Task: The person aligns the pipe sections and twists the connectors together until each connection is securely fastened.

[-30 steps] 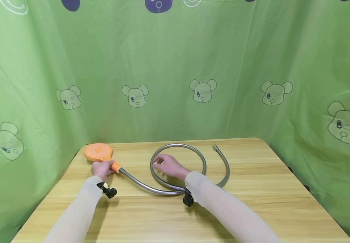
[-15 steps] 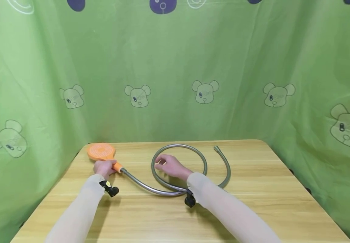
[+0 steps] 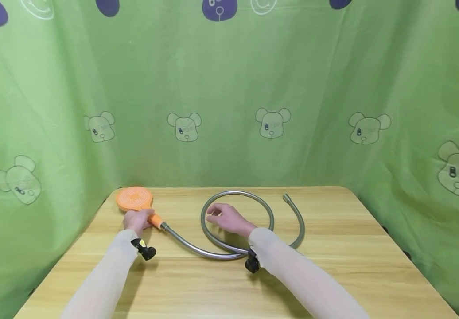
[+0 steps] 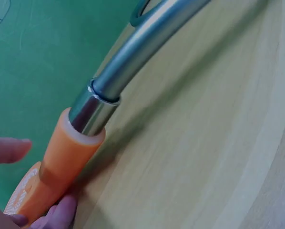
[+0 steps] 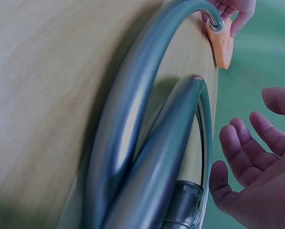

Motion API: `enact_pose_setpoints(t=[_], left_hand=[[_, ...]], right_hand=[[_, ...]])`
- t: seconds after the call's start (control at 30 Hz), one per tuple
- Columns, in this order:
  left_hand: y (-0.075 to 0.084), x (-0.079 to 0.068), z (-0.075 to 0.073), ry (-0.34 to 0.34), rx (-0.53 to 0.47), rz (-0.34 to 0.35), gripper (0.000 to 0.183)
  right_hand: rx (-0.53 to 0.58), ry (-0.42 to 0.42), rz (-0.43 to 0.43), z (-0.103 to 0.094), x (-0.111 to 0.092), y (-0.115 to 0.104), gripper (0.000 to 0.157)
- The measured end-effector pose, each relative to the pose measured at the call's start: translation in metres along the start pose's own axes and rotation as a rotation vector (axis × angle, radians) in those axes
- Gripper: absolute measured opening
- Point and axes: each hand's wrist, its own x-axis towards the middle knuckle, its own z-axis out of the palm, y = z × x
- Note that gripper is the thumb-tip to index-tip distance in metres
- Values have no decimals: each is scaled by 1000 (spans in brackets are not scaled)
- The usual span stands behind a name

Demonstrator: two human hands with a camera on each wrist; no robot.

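On the left of the table lies an orange shower head (image 3: 134,197), its round nozzle face up. My left hand (image 3: 137,220) holds its handle (image 4: 68,155), fingers curled beneath; in the left wrist view the thumb (image 4: 10,150) stands off the handle. A silver shower hose (image 3: 191,246) runs from the handle through a metal collar (image 4: 92,109) and coils into one loop. Over that loop hovers my right hand (image 3: 229,219), its fingers loosely bent with nothing between them. In the right wrist view those fingers (image 5: 235,150) are apart from the hose.
The hose's free end (image 3: 286,198) lies at the back right of the wooden table (image 3: 197,292). Green curtain (image 3: 229,155) with bear-head prints hangs behind the table and along both sides. Each wrist carries a small black camera (image 3: 146,251).
The head view has shifted slightly, so everything sits a little further right in it. Both hands, the shower head and the hose keep about the same places on the table.
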Motion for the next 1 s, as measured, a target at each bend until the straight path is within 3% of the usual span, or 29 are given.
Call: enact_pose_setpoints(t=[0.1,0.27,0.47,0.63,0.83,1.0], left_hand=[[2,0,-3,29,13,21,73],[1,0,-9,35,-87,69,100],[-4,8,-16,-26,-174,121,103],[-4,10,-19,-92,-254,119,109],[4,6,-19,-85,-229,97,113],[12,0,-19,-121,-256,105,117]], right_hand=[[-12,3,2,-1,0,-1,28],[-29,9,-3,1,2,-1,27],[-38,11,3,2,5,-4,28],[-57,8,6,1,6,-1,26],[-84,4,-5,-4,7,2,27],[-102,-16,5,-11,7,1,30]])
